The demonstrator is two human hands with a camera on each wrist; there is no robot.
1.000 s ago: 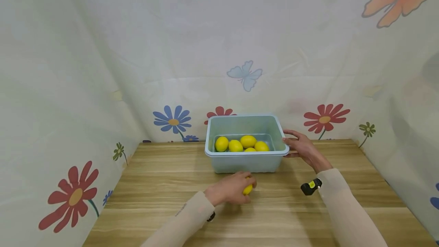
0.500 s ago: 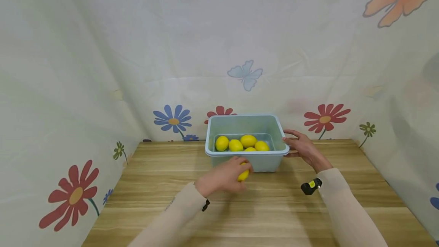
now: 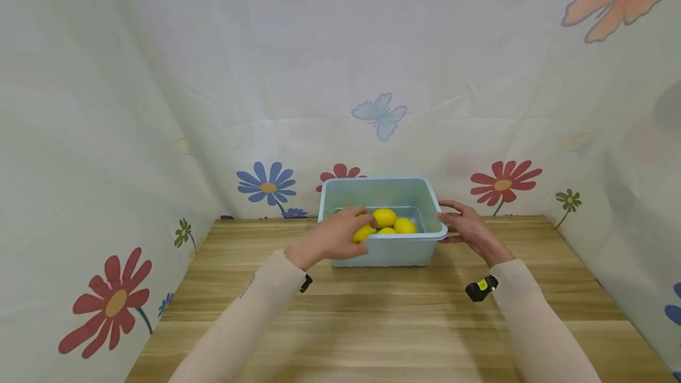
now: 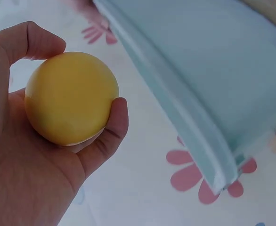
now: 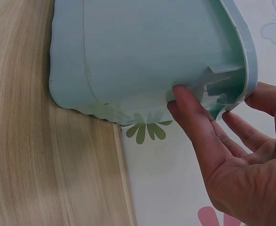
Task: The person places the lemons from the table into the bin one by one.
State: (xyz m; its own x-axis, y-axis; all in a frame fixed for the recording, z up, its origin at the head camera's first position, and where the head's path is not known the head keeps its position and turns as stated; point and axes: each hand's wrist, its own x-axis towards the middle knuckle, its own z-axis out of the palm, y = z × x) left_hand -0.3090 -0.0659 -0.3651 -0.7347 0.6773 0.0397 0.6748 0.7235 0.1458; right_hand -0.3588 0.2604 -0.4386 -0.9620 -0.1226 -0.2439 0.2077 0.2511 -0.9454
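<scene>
A light blue plastic bin [image 3: 396, 253] stands upright on the table, with several yellow lemons [image 3: 385, 218] on its floor. Over the bin's front left rim, my left hand [image 3: 334, 235] holds one more lemon [image 4: 72, 99]. The left wrist view shows thumb and fingers curled round that fruit, beside the bin's edge. My right hand [image 3: 469, 230] grips the bin at its right end. In the right wrist view, the thumb lies at the rim [image 5: 251, 61] and the fingers reach beneath it against the outer wall. My left hand hides some of the lemons on the left side.
A wood-grain table [image 3: 415, 324] carries the bin near its back edge. White cloth walls [image 3: 298, 64] printed with flowers and butterflies enclose it behind and on both sides.
My left hand has lifted the lemon from near the tabletop in front of the bin, up and leftward to above its front rim. The right hand and the bin have stayed in place.
</scene>
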